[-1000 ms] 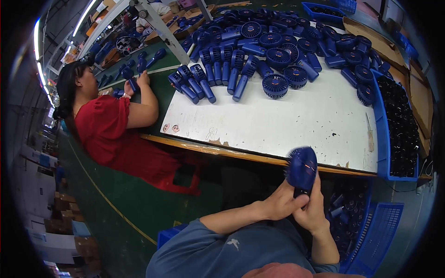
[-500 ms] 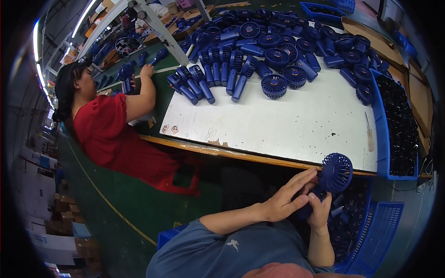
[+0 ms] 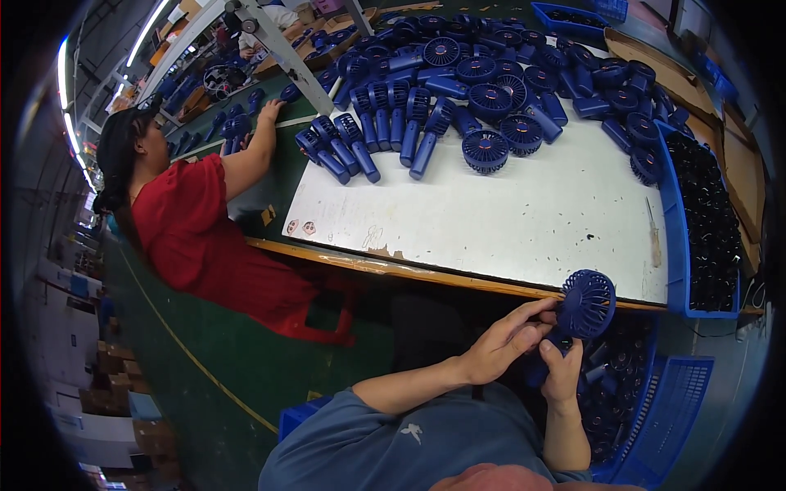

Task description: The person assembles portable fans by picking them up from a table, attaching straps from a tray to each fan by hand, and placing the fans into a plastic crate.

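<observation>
In front of me, at the table's near edge, is a dark blue handheld fan (image 3: 586, 304) with its round slatted cage upward. My right hand (image 3: 563, 372) is closed around its handle, which is mostly hidden by the fingers. My left hand (image 3: 503, 342) is at the left side of the fan, thumb and fingers drawn together where the cage meets the handle. Whatever those fingertips may pinch is too small to make out. Beyond my hands, several finished-looking blue fans (image 3: 485, 151) lie on the white tabletop (image 3: 491, 221).
A large pile of fans (image 3: 490, 102) covers the far side. At the right stands a blue bin (image 3: 676, 245) of small black parts, beside a thin hand tool (image 3: 654, 245). Blue crates (image 3: 667, 409) sit low at my right. A co-worker in red (image 3: 184, 204) handles fans at the left.
My left fingers have gone from stretched out to bent together beside the fan. The fan has shifted slightly left. The co-worker's arm has reached farther out.
</observation>
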A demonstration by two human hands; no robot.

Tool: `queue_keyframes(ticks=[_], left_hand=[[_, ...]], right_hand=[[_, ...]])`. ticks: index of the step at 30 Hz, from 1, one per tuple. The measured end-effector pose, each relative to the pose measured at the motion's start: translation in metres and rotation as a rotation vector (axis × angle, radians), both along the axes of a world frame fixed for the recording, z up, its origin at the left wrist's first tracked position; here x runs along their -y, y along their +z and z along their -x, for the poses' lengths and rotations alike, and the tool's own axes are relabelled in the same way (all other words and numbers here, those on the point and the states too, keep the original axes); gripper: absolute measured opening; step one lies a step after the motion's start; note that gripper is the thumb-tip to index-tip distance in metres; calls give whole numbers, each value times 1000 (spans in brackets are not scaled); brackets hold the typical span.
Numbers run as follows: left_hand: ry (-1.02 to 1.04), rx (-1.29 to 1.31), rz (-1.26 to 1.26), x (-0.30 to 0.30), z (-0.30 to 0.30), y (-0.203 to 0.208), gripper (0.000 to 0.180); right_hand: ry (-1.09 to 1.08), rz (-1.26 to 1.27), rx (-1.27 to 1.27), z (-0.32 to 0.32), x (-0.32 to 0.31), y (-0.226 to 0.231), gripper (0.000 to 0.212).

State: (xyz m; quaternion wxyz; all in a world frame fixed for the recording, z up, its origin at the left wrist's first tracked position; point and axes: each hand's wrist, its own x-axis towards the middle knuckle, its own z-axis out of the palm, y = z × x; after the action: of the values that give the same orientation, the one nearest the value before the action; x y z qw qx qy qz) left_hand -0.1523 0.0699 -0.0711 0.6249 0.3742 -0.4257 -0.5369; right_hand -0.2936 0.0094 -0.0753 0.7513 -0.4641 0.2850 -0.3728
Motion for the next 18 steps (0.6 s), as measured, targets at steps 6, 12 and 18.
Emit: queue_keyframes(ticks=[6,12,18], left_hand=[[27,1,18,0,0,-3,61],[16,10,-12,-1,-2,-3,59],[6,2,-51,-2,-2,-10,58]], right_hand=[[16,7,3,0,1,-6,46],[16,-15,13,-1,1,-8,46],[35,-27,7,-1,1,-8,46]])
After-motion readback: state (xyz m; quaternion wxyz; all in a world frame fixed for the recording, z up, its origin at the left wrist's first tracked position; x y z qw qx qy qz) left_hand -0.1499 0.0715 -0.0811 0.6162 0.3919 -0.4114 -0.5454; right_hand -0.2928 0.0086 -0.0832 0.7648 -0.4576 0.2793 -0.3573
